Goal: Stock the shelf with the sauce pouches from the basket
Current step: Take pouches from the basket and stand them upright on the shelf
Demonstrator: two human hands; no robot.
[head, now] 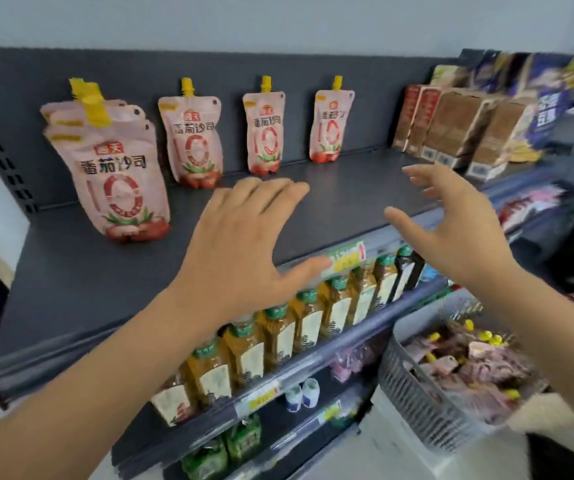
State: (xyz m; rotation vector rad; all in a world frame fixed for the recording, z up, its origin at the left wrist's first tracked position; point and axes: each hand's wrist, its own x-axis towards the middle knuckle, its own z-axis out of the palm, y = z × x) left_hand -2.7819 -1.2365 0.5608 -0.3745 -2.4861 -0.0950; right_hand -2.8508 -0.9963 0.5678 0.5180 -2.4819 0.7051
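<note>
While pouches [195,140] stand on the shelf [330,199] | left hand [244,237] spread, empty | right hand [458,230] spread, empty | basket [417,400] lower right

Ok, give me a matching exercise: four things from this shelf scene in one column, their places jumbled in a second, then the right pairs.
Things:
1. sauce pouches
2. brown boxes
3. oil bottles
4. basket

Places:
A. lower right, beside the shelving
B. standing along the back of the dark top shelf
C. right end of the top shelf
D. lined up on the shelf below the top one

Pairs: 1-B, 2-C, 3-D, 4-A
</note>
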